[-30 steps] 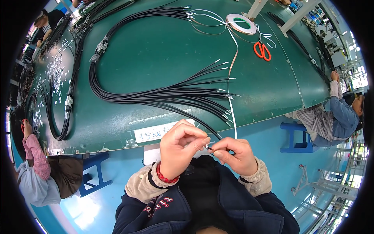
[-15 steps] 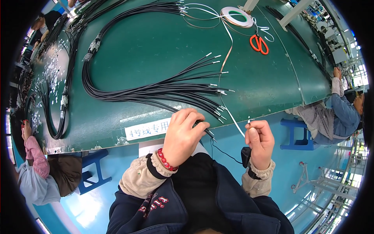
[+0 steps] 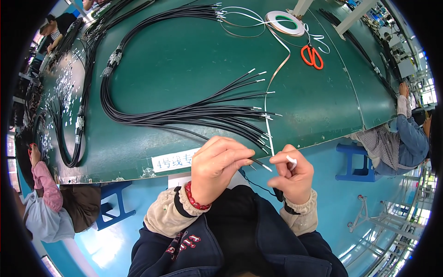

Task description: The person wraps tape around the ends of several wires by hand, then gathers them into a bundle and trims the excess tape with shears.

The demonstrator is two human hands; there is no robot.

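Note:
My left hand [image 3: 219, 168] pinches a black cable [image 3: 259, 162] near its white-tipped end, which points toward my right hand. My right hand [image 3: 294, 173] is half curled, its thumb and index finger apart on either side of the cable tip. A narrow white tape [image 3: 269, 127] runs down from the table to its index finger. A bit of white [image 3: 291, 160] shows between its curled fingers, apparently the tape's end. Beyond both hands, a bundle of black cables [image 3: 157, 116] lies in a U-shaped bend, its white-tipped ends fanned toward the right.
A tape roll [image 3: 278, 17] and orange-handled scissors [image 3: 312, 57] lie at the back right of the green table [image 3: 184, 60]. A white label [image 3: 170, 161] is stuck by the front edge. More cable bundles [image 3: 79, 134] lie left. Co-workers sit at both sides, near blue stools [image 3: 353, 161].
My left hand has turned and now holds one cable's end out to the right. My right hand has moved left toward that tip, its thumb and index finger spreading. The view has shifted slightly.

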